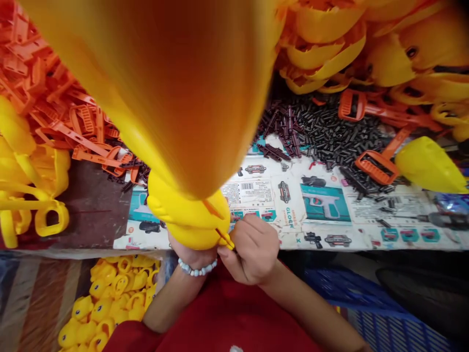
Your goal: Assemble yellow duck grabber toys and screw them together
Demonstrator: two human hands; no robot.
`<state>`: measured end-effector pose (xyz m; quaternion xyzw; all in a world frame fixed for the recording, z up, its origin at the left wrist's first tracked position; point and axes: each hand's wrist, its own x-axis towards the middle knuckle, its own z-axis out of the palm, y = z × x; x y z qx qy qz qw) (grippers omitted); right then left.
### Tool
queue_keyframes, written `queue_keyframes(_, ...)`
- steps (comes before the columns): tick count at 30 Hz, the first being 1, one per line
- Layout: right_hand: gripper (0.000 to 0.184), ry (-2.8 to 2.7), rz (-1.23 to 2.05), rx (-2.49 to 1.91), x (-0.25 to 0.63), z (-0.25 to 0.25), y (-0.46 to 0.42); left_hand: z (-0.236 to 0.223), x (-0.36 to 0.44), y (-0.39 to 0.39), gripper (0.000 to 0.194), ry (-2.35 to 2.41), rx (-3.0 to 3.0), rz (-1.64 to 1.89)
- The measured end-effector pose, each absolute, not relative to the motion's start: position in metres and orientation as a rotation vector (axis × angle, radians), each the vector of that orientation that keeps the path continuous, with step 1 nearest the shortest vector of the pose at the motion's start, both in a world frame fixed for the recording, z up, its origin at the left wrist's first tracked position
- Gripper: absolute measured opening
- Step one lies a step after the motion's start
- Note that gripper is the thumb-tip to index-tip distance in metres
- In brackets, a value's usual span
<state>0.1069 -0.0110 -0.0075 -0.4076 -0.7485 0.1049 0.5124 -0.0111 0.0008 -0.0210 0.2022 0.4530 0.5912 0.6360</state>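
A large yellow plastic toy shell [183,107] fills the middle of the view, its near end blurred close to the camera. My left hand [188,252] is under its lower end, mostly hidden, with a white bead bracelet on the wrist; it holds the shell up. My right hand [249,249] is closed in a pinch at the shell's lower edge, fingertips on a small orange part [223,237] set in the shell.
Orange plastic strips [69,117] lie heaped at the left, yellow shells [366,44] at the back right, small dark pins [330,132] behind. Printed cardboard [311,205] covers the table. A bin of yellow parts [106,298] sits lower left, a blue crate [381,318] lower right.
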Motion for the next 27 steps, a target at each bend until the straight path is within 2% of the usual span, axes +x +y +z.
queue_keyframes(5,0.044,-1.852,0.194,-0.965,0.11,-0.007,-0.005,-0.026,-0.009,0.002,0.062,1.033,0.479,1.416)
queue_keyframes(9,0.049,-1.821,0.212,-1.026,0.115,-0.005,-0.003,-0.029,-0.002,0.0,0.053,1.045,0.44,1.537)
queue_keyframes(17,0.038,-1.784,0.433,-0.978,0.129,-0.013,-0.003,-0.019,0.01,0.003,0.038,1.024,0.468,1.646)
queue_keyframes(19,0.034,-1.708,0.517,-1.041,0.127,-0.013,-0.001,-0.018,0.013,0.004,0.043,1.045,0.502,1.673)
queue_keyframes(22,0.054,-1.327,0.714,-1.05,0.122,-0.005,0.006,-0.02,0.013,-0.002,0.051,1.095,0.829,1.628)
queue_keyframes(24,0.052,-1.014,0.797,-1.038,0.124,0.003,0.012,-0.019,0.009,-0.007,0.056,1.071,1.098,1.524)
queue_keyframes(27,0.04,-0.997,0.696,-1.191,0.138,0.009,0.021,-0.017,0.002,-0.011,0.088,1.067,1.502,1.315)
